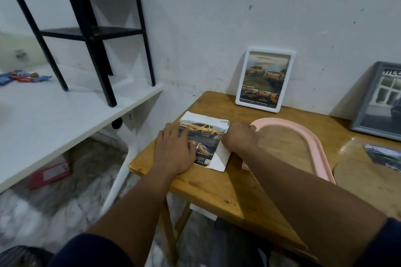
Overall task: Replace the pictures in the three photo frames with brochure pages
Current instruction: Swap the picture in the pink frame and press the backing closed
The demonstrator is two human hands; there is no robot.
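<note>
Two frames look done to us: the white rectangular frame [265, 78] and the grey rectangular frame [382, 102] lean on the far wall holding car brochure pages, while the pink arched frame [318, 149] lies flat and empty on the wooden desk [217, 188]. Our left hand [173, 149] presses flat, fingers straight, on the yellow-truck brochure page [206, 134] at the desk's near left; our right hand [237, 136] rests on its folded right edge, pinching or not we cannot tell.
</note>
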